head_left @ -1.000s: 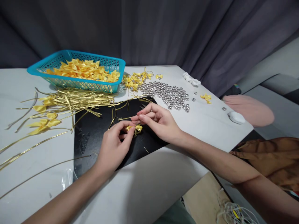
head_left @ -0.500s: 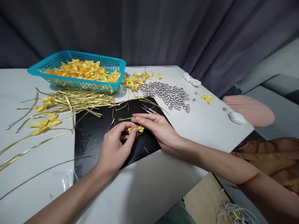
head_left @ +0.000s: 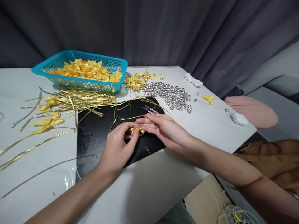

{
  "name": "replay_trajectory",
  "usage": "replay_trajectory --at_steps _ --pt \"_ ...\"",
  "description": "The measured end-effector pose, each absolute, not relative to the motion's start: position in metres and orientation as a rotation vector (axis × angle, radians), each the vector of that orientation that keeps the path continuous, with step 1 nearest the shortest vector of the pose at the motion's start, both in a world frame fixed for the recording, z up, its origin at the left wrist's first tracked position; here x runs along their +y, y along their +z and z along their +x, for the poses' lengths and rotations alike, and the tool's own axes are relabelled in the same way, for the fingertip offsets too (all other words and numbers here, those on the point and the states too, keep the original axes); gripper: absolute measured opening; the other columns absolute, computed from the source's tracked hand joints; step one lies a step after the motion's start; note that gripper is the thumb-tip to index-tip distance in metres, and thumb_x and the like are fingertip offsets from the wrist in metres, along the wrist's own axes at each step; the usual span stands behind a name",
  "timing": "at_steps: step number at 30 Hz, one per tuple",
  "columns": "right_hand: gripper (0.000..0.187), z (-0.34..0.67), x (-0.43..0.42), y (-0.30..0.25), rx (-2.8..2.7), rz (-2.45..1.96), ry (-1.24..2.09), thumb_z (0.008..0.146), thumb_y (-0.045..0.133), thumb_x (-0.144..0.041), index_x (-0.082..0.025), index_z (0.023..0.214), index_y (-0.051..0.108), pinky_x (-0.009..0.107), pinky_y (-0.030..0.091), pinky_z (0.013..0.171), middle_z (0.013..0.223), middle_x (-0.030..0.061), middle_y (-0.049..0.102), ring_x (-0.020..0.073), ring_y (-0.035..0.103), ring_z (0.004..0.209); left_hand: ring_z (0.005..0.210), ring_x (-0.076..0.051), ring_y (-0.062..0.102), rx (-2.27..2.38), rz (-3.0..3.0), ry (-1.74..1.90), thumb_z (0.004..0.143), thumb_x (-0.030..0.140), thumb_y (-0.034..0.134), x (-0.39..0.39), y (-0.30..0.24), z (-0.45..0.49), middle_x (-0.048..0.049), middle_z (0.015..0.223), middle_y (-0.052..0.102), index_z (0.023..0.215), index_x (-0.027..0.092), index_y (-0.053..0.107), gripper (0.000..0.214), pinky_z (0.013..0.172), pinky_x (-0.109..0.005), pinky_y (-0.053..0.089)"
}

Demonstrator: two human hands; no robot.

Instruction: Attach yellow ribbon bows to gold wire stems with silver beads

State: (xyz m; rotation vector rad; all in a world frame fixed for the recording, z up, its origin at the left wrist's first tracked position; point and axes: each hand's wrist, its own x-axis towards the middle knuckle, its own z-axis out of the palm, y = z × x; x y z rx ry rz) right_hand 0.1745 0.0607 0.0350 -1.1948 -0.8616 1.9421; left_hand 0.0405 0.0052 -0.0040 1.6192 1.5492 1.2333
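Over the black mat [head_left: 91, 143], my left hand [head_left: 119, 143] pinches a small yellow ribbon bow [head_left: 141, 130] between thumb and fingers. Thin gold cord shows around the bow. Close on its right is my right hand [head_left: 165, 127], palm partly turned up, thumb and forefinger pressed together; a thin strand seems to run from them to the bow, too fine to name. Just behind my right hand lie pink-handled thread snips [head_left: 149, 109], blades pointing left. A short piece of gold cord [head_left: 132, 118] lies behind the bow.
A blue basket [head_left: 79, 80] of yellow ribbon pieces stands at the back left. In front of it are gold cords [head_left: 91, 99] and loose bows [head_left: 46, 124]. Silver heart-shaped beads [head_left: 175, 96] spread behind the mat, near more bows [head_left: 135, 82]. A white mouse [head_left: 239, 119] sits at the right edge.
My right hand has shifted slightly right and rolled palm-up, its thumb now against the forefinger. My left hand still pinches the bow. The whole view has moved a little.
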Motion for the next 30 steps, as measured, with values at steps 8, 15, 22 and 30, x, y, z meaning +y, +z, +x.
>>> replay_trajectory --at_steps 8,15,22,30 --pt "0.021 0.176 0.061 0.039 -0.883 -1.177 1.918 0.090 0.049 -0.015 -0.013 0.072 0.059 0.021 0.056 0.076 0.074 0.0057 0.070 0.0082 0.066 0.068 0.061 -0.011 0.060 1.512 1.478 1.239 0.078 0.027 0.059 0.006 -0.001 0.041 -0.0029 0.077 0.069 0.081 0.016 0.067 0.014 0.055 -0.020 0.049" --pt "0.020 0.174 0.070 0.020 -1.349 -1.067 1.682 0.084 0.060 -0.036 -0.017 0.084 0.064 0.033 0.042 0.100 0.087 0.0042 0.073 0.0126 0.066 0.089 0.057 -0.011 0.054 1.474 1.207 1.271 0.071 0.031 0.064 0.008 0.002 0.039 -0.0006 0.070 0.066 0.076 0.016 0.066 0.016 0.049 -0.019 0.043" --pt "0.049 0.176 0.070 0.023 -1.494 -1.265 1.813 0.080 0.052 -0.061 -0.018 0.080 0.075 0.028 0.046 0.079 0.095 0.0069 0.072 0.0158 0.062 0.088 0.059 -0.012 0.057 1.468 1.103 1.327 0.068 0.030 0.065 0.011 0.008 0.037 -0.0004 0.066 0.065 0.071 0.016 0.065 0.015 0.055 -0.021 0.047" --pt "0.019 0.180 0.065 0.024 -1.418 -1.170 1.807 0.066 0.075 -0.034 -0.018 0.078 0.074 0.023 0.041 0.069 0.079 0.0010 0.071 0.0097 0.059 0.072 0.057 -0.010 0.056 1.467 1.293 1.301 0.074 0.030 0.064 0.005 0.003 0.041 -0.0001 0.070 0.067 0.078 0.017 0.068 0.014 0.051 -0.018 0.046"
